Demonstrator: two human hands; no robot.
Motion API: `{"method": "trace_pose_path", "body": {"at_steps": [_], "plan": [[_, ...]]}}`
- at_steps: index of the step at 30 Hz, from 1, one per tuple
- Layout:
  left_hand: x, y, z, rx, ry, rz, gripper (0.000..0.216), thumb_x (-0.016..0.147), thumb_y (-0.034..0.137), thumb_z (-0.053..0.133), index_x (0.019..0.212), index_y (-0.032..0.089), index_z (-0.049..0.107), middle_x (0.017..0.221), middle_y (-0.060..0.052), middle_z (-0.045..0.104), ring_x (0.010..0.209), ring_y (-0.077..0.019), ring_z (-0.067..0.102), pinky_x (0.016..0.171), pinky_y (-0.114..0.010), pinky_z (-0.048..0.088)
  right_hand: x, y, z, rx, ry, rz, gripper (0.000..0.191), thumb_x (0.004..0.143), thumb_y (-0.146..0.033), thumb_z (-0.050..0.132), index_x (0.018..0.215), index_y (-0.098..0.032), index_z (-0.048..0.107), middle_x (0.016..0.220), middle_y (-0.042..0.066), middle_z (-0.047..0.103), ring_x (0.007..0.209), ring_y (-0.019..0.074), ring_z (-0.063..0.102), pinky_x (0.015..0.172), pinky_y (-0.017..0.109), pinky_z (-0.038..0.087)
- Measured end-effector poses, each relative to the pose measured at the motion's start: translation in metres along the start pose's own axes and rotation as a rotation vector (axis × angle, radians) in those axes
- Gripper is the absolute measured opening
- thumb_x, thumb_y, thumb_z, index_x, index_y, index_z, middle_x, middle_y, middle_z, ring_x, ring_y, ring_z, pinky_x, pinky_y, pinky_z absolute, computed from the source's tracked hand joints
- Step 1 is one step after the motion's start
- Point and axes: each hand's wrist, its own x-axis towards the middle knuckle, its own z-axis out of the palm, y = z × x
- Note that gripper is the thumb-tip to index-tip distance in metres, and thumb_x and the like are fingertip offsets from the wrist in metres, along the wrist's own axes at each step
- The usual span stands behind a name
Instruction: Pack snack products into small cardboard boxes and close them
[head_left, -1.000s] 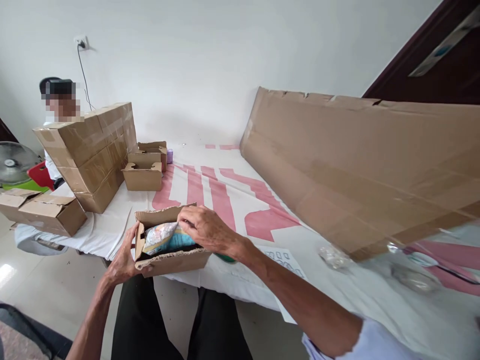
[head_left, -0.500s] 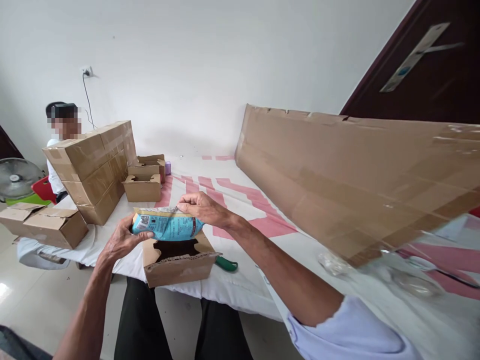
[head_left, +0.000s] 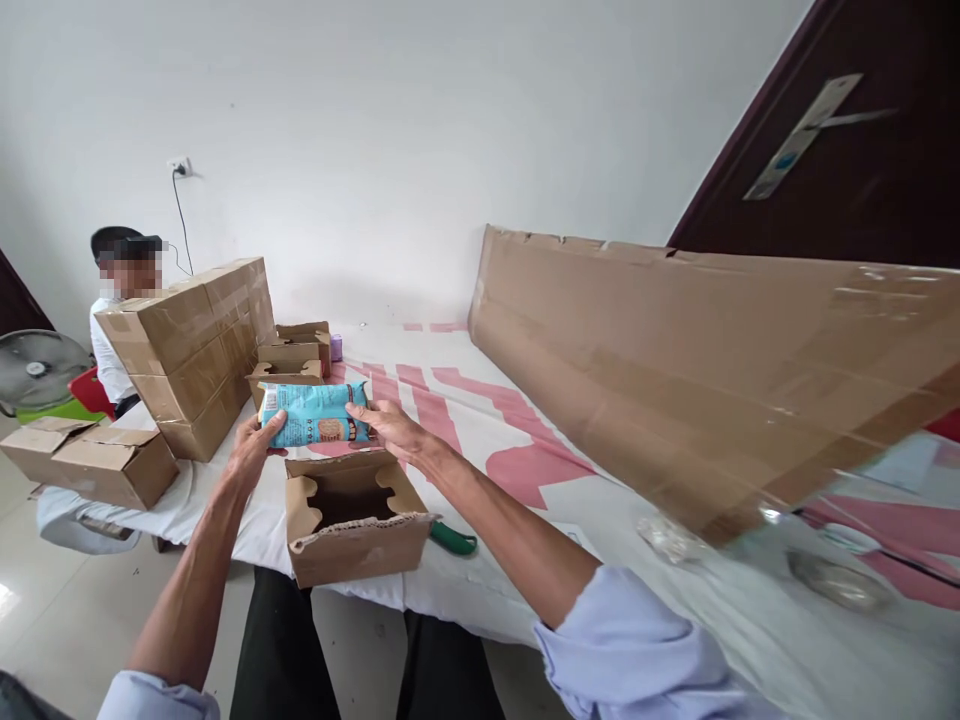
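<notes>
A blue printed packet [head_left: 313,413] is held up level between both hands, its patterned face towards me. My left hand [head_left: 255,445] grips its left end, thumb on the front. At the other end, my right hand [head_left: 391,428] is closed on the packet with the thumb in front. Just below and nearer to me stands an opened cardboard box [head_left: 358,552] with a ragged front edge and a dark inside; what lies in it cannot be made out. Beside its right wall lies a green handle-like object [head_left: 453,539], partly hidden by the box.
Stacked taped cartons [head_left: 187,350] stand at the left, with smaller boxes [head_left: 112,468] in front and open boxes [head_left: 289,358] beyond. A large cardboard sheet [head_left: 675,370] leans at the right. Clear plastic [head_left: 667,540] lies near it. A co-worker [head_left: 112,345] sits far left.
The packet has turned so its broad printed face shows, and it has moved up and away from the box. My right hand has shifted from its top edge to its right end.
</notes>
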Motion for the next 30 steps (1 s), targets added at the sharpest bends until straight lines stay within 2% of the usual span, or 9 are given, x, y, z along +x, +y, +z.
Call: {"method": "trace_pose_path", "body": {"at_steps": [6,11,14,17,20,23,27,30], "plan": [[0.01,-0.035,-0.01,0.033,0.019,-0.086,0.064,0.054,0.071,0.094,0.071,0.014,0.069,0.059,0.0,0.06,0.051,-0.0124,0.055,0.045,-0.023,0.043,0.011,0.021,-0.002,-0.007,0.026,0.082,0.039,0.077,-0.049,0.093,0.078,-0.018,0.068,0.077,0.004,0.074,0.072,0.0195,0.071,0.059,0.033,0.068],[0.014,-0.045,-0.01,0.038,0.033,-0.117,0.068,0.049,0.073,0.095,0.072,0.015,0.068,0.057,0.002,0.058,0.049,-0.0107,0.051,0.042,-0.022,0.041,0.012,0.027,-0.002,-0.046,0.043,0.104,0.039,0.081,-0.048,0.09,0.077,-0.017,0.068,0.075,0.006,0.073,0.066,0.0184,0.07,0.058,0.033,0.067],[0.018,-0.038,-0.009,0.035,0.033,-0.088,0.069,0.048,0.073,0.095,0.072,0.015,0.067,0.057,0.001,0.058,0.05,-0.0108,0.051,0.042,-0.022,0.042,0.014,0.02,-0.002,-0.071,0.055,0.051,0.039,0.08,-0.05,0.09,0.08,-0.016,0.07,0.078,0.007,0.073,0.068,0.019,0.07,0.059,0.034,0.066],[0.022,-0.019,-0.011,0.032,0.014,-0.018,0.066,0.051,0.071,0.095,0.076,0.015,0.071,0.062,0.0,0.063,0.054,-0.0122,0.054,0.046,-0.024,0.045,0.014,0.001,-0.002,-0.085,0.057,-0.04,0.044,0.073,-0.053,0.093,0.084,-0.017,0.071,0.083,0.006,0.074,0.075,0.0201,0.07,0.067,0.034,0.065],[0.021,0.004,-0.016,0.034,-0.025,0.066,0.06,0.054,0.063,0.098,0.081,0.015,0.075,0.072,-0.002,0.069,0.062,-0.0137,0.059,0.053,-0.024,0.048,0.007,-0.02,-0.002,-0.158,0.056,-0.252,0.051,0.068,-0.057,0.094,0.094,-0.019,0.072,0.093,0.004,0.076,0.086,0.0221,0.069,0.081,0.035,0.063],[0.016,0.018,-0.018,0.038,-0.084,0.109,0.055,0.055,0.055,0.1,0.086,0.015,0.079,0.077,-0.003,0.073,0.065,-0.015,0.06,0.057,-0.025,0.048,-0.006,-0.031,-0.002,-0.295,0.066,-0.441,0.053,0.074,-0.061,0.087,0.103,-0.019,0.073,0.1,0.005,0.076,0.093,0.0237,0.068,0.087,0.037,0.06],[0.008,0.012,-0.019,0.024,-0.114,0.115,0.057,0.055,0.054,0.1,0.092,0.016,0.082,0.087,-0.007,0.078,0.076,-0.0217,0.069,0.071,-0.033,0.057,-0.02,-0.02,-0.008,-0.316,-0.046,-0.411,0.056,0.078,-0.062,0.084,0.112,-0.019,0.075,0.107,0.007,0.078,0.103,0.0267,0.07,0.094,0.042,0.06],[0.009,-0.005,-0.026,0.015,-0.074,0.1,0.055,0.053,0.054,0.1,0.088,0.016,0.08,0.087,-0.006,0.079,0.077,-0.0222,0.069,0.077,-0.036,0.058,-0.03,0.003,-0.03,-0.331,-0.091,-0.287,0.064,0.075,-0.063,0.087,0.122,-0.02,0.075,0.12,0.013,0.077,0.118,0.0324,0.07,0.103,0.049,0.058]]}}
